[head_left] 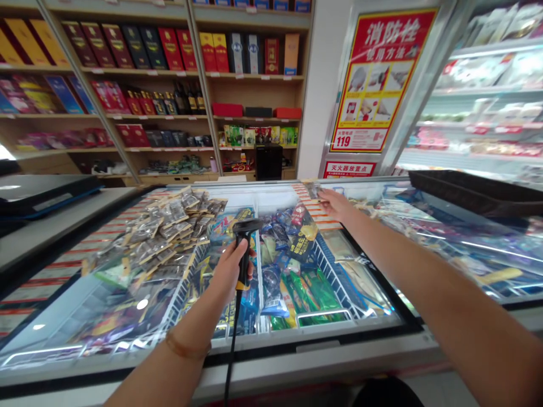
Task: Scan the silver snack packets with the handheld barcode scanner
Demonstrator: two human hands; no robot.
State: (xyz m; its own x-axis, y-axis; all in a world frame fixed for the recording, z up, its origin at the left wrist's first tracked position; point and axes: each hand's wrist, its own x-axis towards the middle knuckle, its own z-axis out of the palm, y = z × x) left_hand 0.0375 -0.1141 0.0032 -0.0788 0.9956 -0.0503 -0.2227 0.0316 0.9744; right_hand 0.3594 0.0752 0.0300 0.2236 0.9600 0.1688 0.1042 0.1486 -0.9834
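Observation:
My left hand [231, 265] is wrapped round the handle of a black and yellow barcode scanner [244, 254], whose cable runs down toward me. At the far side of the chest freezer, my right hand [333, 203] is closed on a small clear packet [313, 189] with a dark filling. A heap of similar small packets with tan edges [169, 217] lies on the glass lid to the left. Under the scanner, the open part of the freezer shows wire baskets [333, 271] holding ice cream in blue wrappers [274, 285] and green wrappers [311, 288].
More small packets [365, 208] lie past my right forearm. A dark plastic tray [475, 192] rests on the freezer at the right. Shelves [254, 79] with boxed bottles stand behind, and a lit display fridge [483, 90] is at the far right. A dark flat device [38, 195] is at the left.

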